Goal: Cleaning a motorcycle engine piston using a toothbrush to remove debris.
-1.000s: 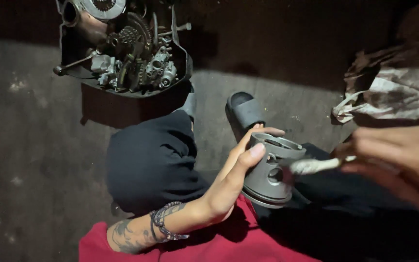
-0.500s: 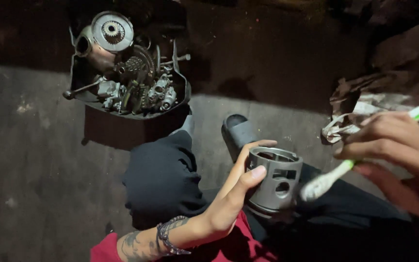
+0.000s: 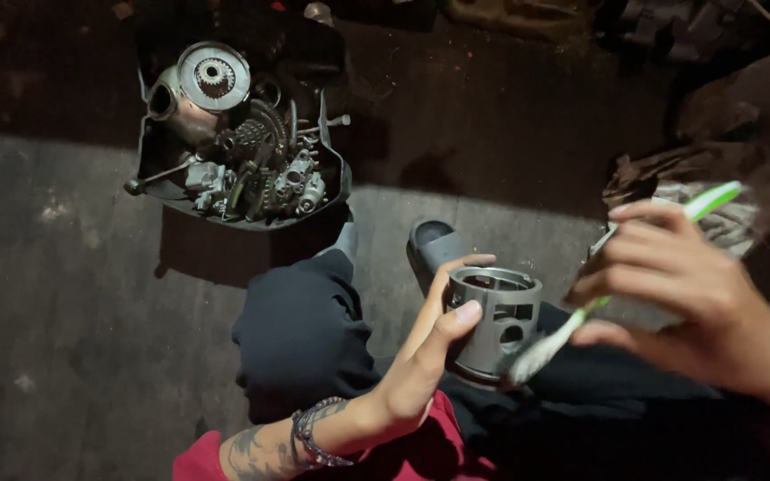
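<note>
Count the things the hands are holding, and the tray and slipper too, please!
Grey metal cylinder in left hand: 1
Green-and-white toothbrush in right hand: 1
Black tray of metal parts: 1
Grey slipper: 1
Total: 4

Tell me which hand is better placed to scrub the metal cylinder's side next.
Probably the right hand: it grips the toothbrush, bristles beside the metal cylinder. The left hand is busy gripping the cylinder.
</note>
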